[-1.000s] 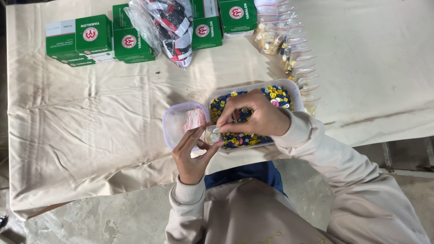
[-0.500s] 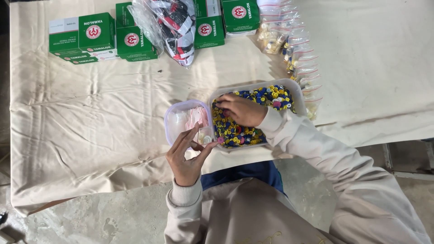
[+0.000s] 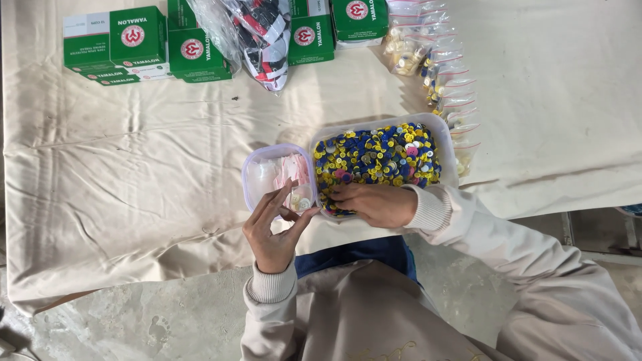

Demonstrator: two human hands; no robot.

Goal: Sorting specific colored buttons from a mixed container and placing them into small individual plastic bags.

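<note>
The bag (image 3: 299,200) I pinch in my left hand (image 3: 274,230) is small, clear and limp, with a few pale buttons inside; it hangs over the near edge of the small tub (image 3: 257,160). It weighs nothing and is slick, so the rim is the best grip. My right hand (image 3: 374,204) digs curled into the buttons (image 3: 374,154) in the tray (image 3: 445,130); whether it has any, I cannot tell.

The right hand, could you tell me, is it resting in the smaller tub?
No, the right hand lies in the larger button-filled tub.
</note>
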